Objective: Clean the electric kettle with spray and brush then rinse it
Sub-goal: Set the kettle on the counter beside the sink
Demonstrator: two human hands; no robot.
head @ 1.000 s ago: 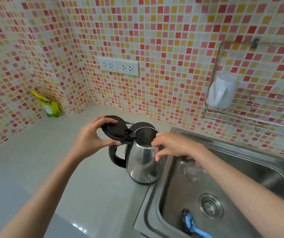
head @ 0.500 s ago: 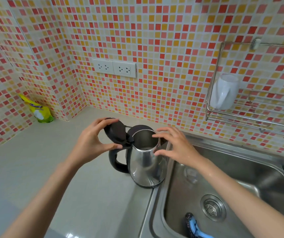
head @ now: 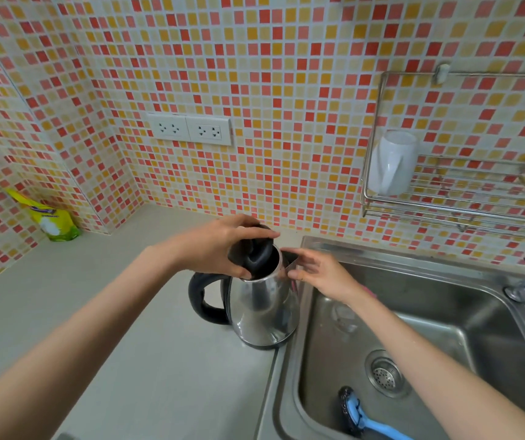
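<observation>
The left hand (head: 219, 250) had its fingers and thumb curled round the black lid (head: 256, 257), holding it tilted at the open mouth of the electric kettle (head: 264, 312). The right hand (head: 316, 273) lay open, its fingers spread and nearly straight at the spout; I cannot tell how firmly they touched it. The steel kettle stood upright on the bench (head: 127, 312) at its right edge, just beside the sink (head: 413, 274), its black handle (head: 204, 300) turned left. In the sink, near its front, lay a blue-handled brush (head: 361, 416), close to the drain (head: 385, 373). A yellow pouch (head: 51, 214) leaned in the bench's back left corner. On the tiled wall hung a wire rack (head: 445, 214) holding a white mug (head: 391, 163).
</observation>
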